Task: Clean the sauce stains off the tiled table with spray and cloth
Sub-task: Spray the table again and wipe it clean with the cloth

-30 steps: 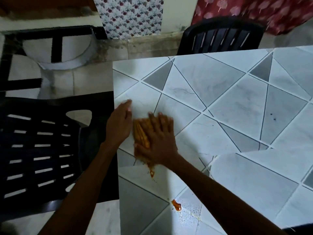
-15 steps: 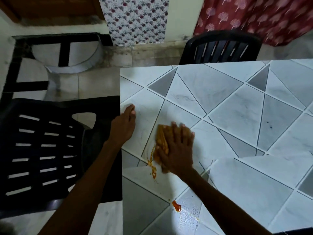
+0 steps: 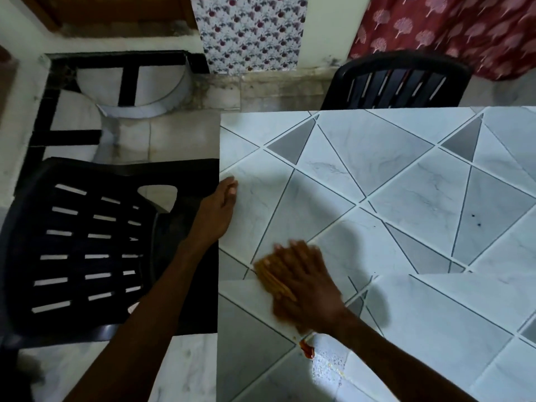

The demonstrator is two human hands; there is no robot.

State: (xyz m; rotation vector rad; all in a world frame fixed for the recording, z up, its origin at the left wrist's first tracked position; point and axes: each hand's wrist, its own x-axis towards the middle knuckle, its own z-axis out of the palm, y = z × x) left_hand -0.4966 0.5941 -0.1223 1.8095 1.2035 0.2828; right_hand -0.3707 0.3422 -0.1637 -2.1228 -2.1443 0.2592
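A: Which step is this?
B: Wiping. The right hand [image 3: 304, 285] lies flat, fingers spread, pressing the orange cloth [image 3: 272, 277] onto the worktop [image 3: 406, 184]. The left hand [image 3: 216, 216] rests open on the edge at ten o'clock, holding nothing.
A: And next?
B: Probably draw the cloth toward six o'clock, onto the red sauce stain [image 3: 307, 350].

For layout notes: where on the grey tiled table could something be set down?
Bare: on the grey tiled table, the far stretch toward the black slatted chair and the right side. Crowded: the near-left corner, with left hand, right hand pressing the orange cloth, red sauce blob.
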